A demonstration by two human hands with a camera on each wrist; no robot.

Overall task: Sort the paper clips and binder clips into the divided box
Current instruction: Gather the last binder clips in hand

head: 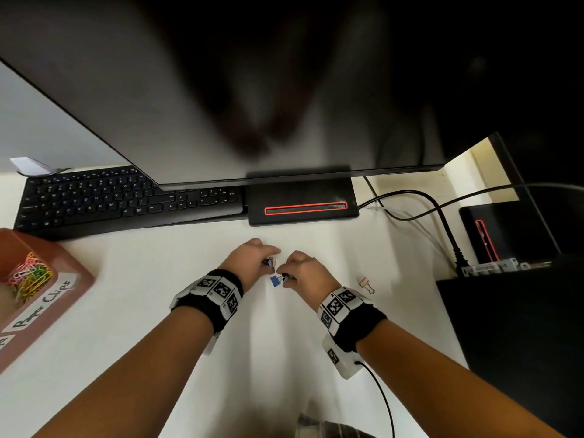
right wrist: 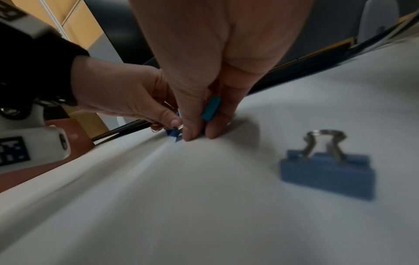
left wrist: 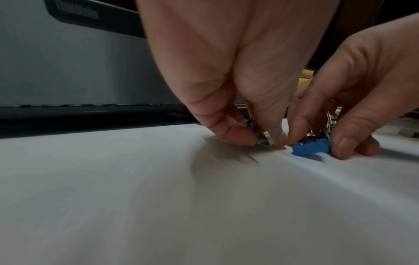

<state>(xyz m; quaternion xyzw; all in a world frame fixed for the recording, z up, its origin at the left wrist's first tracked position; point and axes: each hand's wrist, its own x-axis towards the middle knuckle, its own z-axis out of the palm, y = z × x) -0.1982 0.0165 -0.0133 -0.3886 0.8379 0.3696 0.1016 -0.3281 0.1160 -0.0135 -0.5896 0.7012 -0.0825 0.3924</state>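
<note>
On the white desk (head: 158, 295), in front of the monitor base (head: 303, 200), the two hands are being held close together with the fingertips down on the surface. By the left hand (head: 252, 260) a small dark binder clip (left wrist: 260, 136) is being pinched between thumb and fingers, low against the desk; its colour is hard to tell because of blur. By the right hand (head: 303, 270) a teal-blue binder clip (right wrist: 211, 108) is being pinched between curled fingers, and a second blue binder clip (left wrist: 310, 148) is lying on the desk just under these fingertips, touching them. Whether this second clip is being gripped too cannot be told.

A pale pink binder clip (head: 366, 284) is lying on the desk to the right of the right hand, apart from it. In the right wrist view a blurred blue binder clip with silver handles (right wrist: 326, 168) is standing near the camera.

The brown divided box (head: 69, 279) is being kept at the left edge, well apart from the hands. Coloured paper clips (head: 30, 276) are lying in the compartment labelled "Paper Clips". A black keyboard (head: 126, 197) is lying behind the box.
</note>
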